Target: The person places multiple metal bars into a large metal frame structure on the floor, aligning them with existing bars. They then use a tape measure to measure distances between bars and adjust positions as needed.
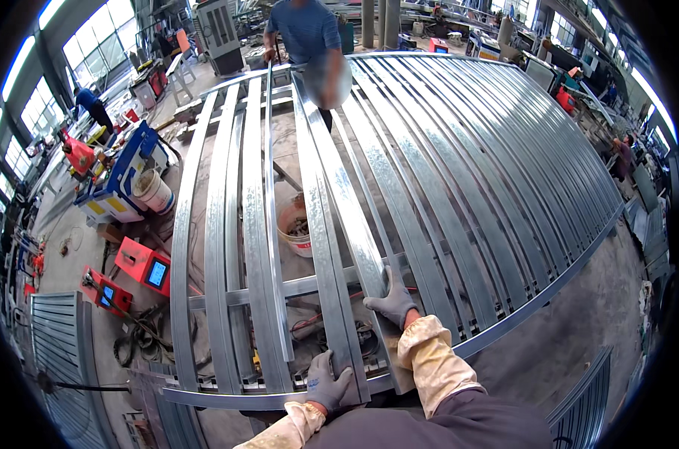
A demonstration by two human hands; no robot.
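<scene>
My left hand [329, 382], in a grey work glove, lies at the near end of a galvanized metal slat [326, 262]. Its thumb is spread from the fingers over the slat's edge. Farther right, my right hand [393, 301], gloved alike, grips a second, shinier slat [358, 232], thumb across the top and fingers along its right edge. That slat's near end reaches past the frame's near rail [234, 399]. Across the frame a person in a blue shirt [306, 34] stands at the slats' far ends, one hand on an upright narrow bar [270, 112].
Under the slats sit a bucket [296, 228] and cables. To the left are red machines with screens [141, 266], a white bucket [154, 192] and a blue-white cabinet [122, 176]. Closely spaced slats [519, 142] fill the frame's right side. Slatted panels [59, 337] lie at both lower sides.
</scene>
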